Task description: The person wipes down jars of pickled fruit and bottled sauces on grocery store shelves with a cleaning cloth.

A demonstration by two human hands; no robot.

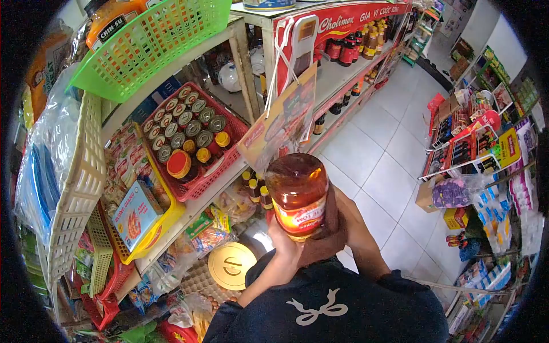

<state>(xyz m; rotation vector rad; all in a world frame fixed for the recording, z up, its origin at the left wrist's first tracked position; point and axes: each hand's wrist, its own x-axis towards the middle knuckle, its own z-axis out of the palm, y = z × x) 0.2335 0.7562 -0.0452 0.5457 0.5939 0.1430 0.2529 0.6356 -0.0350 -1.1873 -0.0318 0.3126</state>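
Note:
A big glass jar (297, 194) of reddish-brown contents is held up in front of my chest, its base tilted toward the camera. Its red and white label carries upside-down lettering. My left hand (285, 251) grips the jar low on its left side. On the other side, my right hand (345, 220) holds a brown cloth (331, 237) against the glass; its fingertips are partly hidden behind the jar and cloth. Just left of the jar stands a shelf with a hanging cardboard sign (280, 120).
A red basket (220, 171) of cans and yellow-capped bottles sits on the left shelf, beside a blue-white box (136, 214). Above is a green basket (146, 48). A red-trimmed rack (343, 71) holds sauce bottles. Tiled floor (377, 148) runs between it and goods on the right.

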